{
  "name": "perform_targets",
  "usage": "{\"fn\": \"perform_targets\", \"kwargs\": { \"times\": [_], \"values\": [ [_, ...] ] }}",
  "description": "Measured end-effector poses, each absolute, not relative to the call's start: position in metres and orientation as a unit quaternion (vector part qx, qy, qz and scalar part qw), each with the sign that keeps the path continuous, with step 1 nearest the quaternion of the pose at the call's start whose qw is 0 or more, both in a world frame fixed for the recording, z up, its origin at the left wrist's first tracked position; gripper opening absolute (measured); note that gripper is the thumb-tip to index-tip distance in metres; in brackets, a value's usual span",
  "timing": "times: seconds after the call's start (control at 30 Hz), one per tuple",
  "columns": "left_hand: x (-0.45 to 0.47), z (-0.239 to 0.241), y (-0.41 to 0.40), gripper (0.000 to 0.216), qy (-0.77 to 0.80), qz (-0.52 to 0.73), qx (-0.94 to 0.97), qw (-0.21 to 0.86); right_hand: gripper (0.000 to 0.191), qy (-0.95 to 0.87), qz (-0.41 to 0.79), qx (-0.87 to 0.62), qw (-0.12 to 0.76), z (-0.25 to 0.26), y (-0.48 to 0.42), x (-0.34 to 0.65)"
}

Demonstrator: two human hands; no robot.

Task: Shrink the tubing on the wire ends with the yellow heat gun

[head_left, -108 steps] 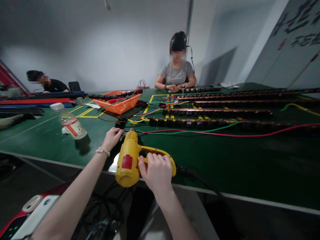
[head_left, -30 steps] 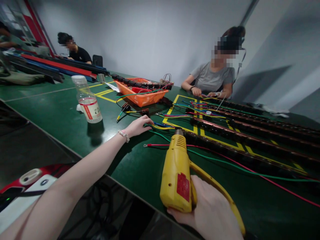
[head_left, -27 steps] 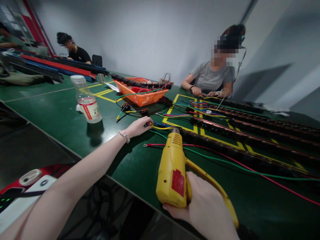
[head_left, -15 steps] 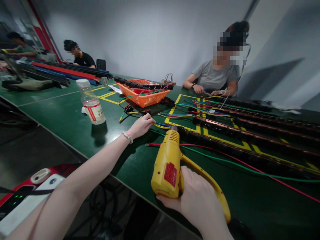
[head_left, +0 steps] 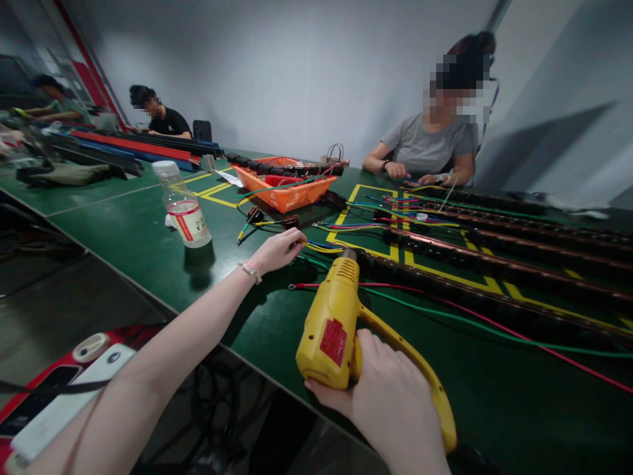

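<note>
My right hand (head_left: 386, 389) is wrapped round the handle of a yellow heat gun (head_left: 329, 323). Its dark nozzle points away from me, close to where a bundle of yellow and blue wires (head_left: 324, 247) meets a long dark strip (head_left: 430, 284) with copper-coloured parts. My left hand (head_left: 281, 251) pinches the free ends of that bundle, hiding the wire tips. A red wire (head_left: 395, 288) with a ring terminal and a green wire (head_left: 435, 318) run across the table beside and behind the heat gun.
On the green table (head_left: 237, 264) stand a plastic bottle (head_left: 182, 208) and an orange basket (head_left: 291, 194) holding similar parts. More wired strips (head_left: 519, 264) lie at the right. A co-worker (head_left: 430, 145) sits opposite. A red machine (head_left: 64, 376) stands below at the left.
The heat gun's nozzle has shifted slightly to the right along the wires. My left hand keeps its pinch on the bundle. The view has shifted a little.
</note>
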State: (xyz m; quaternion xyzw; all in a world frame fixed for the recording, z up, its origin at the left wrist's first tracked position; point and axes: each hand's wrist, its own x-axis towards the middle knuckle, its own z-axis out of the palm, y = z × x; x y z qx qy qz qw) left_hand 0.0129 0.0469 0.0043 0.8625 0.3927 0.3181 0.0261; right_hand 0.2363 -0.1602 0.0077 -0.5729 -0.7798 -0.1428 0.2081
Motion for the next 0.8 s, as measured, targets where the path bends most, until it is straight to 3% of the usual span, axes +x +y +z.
{"fn": "perform_targets", "kwargs": {
  "times": [0.3, 0.57, 0.8],
  "values": [
    [0.001, -0.007, 0.058, 0.041, 0.488, 0.329, 0.793, 0.157, 0.065, -0.787, -0.086, -0.589, 0.158, 0.015, -0.157, 0.231],
    [0.001, -0.011, 0.065, 0.038, 0.47, 0.411, 0.699, 0.349, 0.064, -0.793, -0.03, -0.587, 0.159, 0.022, -0.157, 0.205],
    [-0.003, -0.01, 0.06, 0.042, 0.477, 0.405, 0.704, 0.338, 0.075, -0.807, -0.021, -0.561, 0.186, 0.018, -0.15, 0.172]
  ]
}}
